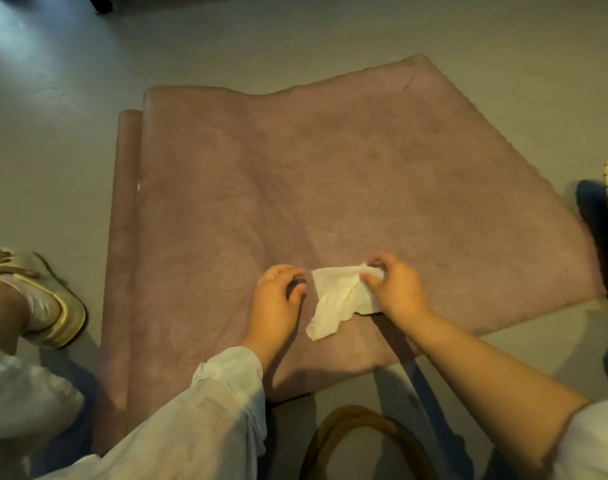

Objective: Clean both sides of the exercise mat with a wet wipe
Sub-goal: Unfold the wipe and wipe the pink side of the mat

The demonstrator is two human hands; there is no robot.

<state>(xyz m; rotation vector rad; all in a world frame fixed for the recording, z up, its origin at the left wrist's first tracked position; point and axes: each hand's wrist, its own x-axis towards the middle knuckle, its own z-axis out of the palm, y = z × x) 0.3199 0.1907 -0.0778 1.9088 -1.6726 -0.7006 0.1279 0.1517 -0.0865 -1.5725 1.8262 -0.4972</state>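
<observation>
The exercise mat [330, 188], mauve in colour, lies spread on a grey floor [330, 29], with its left end rolled into a low tube along the left edge. The wet wipe [340, 299], white and crumpled, is on the near part of the mat, close to the near edge.

The right hand [396, 289] grips the wipe's upper right corner: thumb and fingers are curled and pinch the cloth, and the rest of the wipe trails down and to the left from that grip onto the mat surface. The wipe lies directly left of and partly under this hand.

The left hand [275, 299] sits just left of the wipe, fingers curled with the tips on the mat. Whether it touches the wipe's edge cannot be told; it holds nothing that shows.

Off the mat to the left, a foot in a light sandal [49, 303] stands on the floor. A brown curved strap [361, 431] lies near the bottom edge.
</observation>
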